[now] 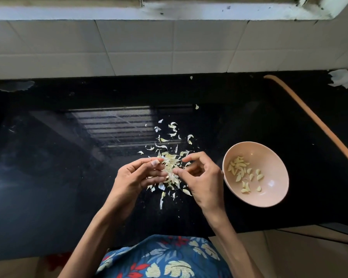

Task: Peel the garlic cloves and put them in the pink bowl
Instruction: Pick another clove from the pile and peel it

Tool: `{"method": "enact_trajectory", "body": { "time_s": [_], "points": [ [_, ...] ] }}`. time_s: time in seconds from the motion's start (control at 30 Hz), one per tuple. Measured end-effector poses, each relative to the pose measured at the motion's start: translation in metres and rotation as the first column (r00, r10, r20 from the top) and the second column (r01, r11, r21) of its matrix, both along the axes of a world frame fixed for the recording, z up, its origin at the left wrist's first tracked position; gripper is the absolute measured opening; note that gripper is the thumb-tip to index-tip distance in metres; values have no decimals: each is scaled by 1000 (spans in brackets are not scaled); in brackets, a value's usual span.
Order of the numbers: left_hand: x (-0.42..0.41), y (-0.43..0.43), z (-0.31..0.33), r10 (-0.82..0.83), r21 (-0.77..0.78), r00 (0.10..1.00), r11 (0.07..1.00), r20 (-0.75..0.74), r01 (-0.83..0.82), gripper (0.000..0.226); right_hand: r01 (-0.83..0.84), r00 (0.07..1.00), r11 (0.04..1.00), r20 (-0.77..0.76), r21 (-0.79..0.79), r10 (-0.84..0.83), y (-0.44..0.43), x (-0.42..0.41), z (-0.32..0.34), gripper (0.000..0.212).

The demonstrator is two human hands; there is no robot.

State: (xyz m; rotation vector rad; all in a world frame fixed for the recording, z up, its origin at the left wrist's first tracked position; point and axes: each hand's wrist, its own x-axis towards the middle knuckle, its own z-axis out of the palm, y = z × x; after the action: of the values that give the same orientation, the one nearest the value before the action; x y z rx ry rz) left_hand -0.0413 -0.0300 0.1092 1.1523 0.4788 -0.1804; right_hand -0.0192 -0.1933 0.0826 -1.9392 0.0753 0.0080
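Note:
A pink bowl (269, 199) stands on the black counter at the right and holds several peeled garlic cloves (239, 169). Left of it lies a heap of pale garlic skins (170, 163). My left hand (137, 177) and my right hand (203, 175) hover over that heap, fingers curled toward each other. Between their fingertips sits a small pale garlic clove (169, 174); the left fingers hold it and the right thumb and forefinger pinch at it. How much skin is on it is hidden by the fingers.
More loose skins (173, 129) are scattered on the black counter (68, 177) behind the hands. A tan curved strip (313, 119) runs along the right. Crumpled white paper (342, 78) lies at the far right corner by the tiled wall (149, 47).

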Motion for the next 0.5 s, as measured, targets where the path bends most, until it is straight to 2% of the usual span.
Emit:
{"method": "enact_trajectory", "body": {
  "time_s": [0.1, 0.23, 0.3, 0.4, 0.5],
  "points": [
    [0, 1, -1, -19, -40, 1000, 999, 0, 19, 22, -118, 991, 992, 64, -50, 121, 2, 3, -4, 8],
    [0, 1, -4, -8, -67, 1000, 998, -12, 7, 22, -261, 965, 965, 30, 16, 260, 5, 1, 0, 36],
    [1, 1, -6, -5, -71, 1000, 997, -17, 4, 21, -243, 970, 969, 41, 49, 241, 5, 1, 3, 34],
    [2, 0, -8, -8, -73, 999, 997, -33, 5, 16, -130, 990, 987, 70, 92, 124, 1, 3, 5, 15],
    [4, -3, -10, -31, -84, 999, 996, -19, 30, 11, -68, 997, 992, 32, 110, 65, 1, 3, 3, 12]
  ]
}}
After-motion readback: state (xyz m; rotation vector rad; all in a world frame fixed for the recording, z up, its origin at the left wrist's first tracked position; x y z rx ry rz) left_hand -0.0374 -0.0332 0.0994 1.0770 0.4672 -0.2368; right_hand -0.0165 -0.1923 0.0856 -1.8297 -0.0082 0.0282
